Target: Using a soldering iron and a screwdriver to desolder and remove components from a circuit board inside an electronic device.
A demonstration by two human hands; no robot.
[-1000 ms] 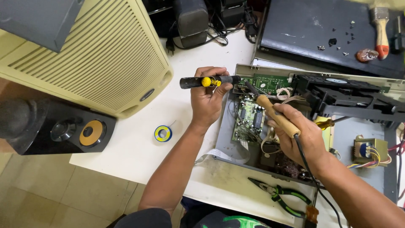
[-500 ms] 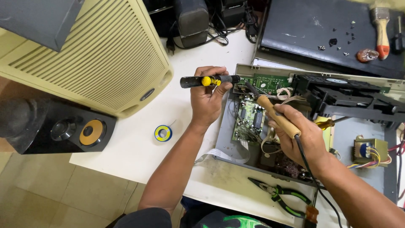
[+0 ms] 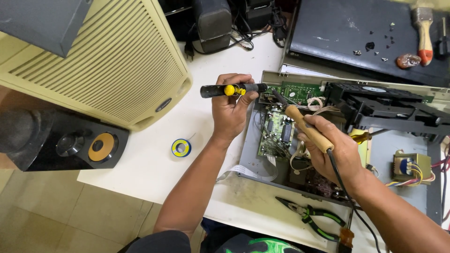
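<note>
Over circuit board [image 3: 276, 129]: left hand [image 3: 230, 110] grips desoldering pump [image 3: 232, 89]; right hand [image 3: 335, 152] grips soldering iron [image 3: 307, 132].

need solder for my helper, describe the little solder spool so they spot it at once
Start at the big cream slatted speaker cabinet on the white table. Just below its corner, left of the left hand, lies the small round blue-and-yellow solder spool, alone on bare tabletop.

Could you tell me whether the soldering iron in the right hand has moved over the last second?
No. The soldering iron keeps its place over the green circuit board, as in both earlier pictures.
</note>
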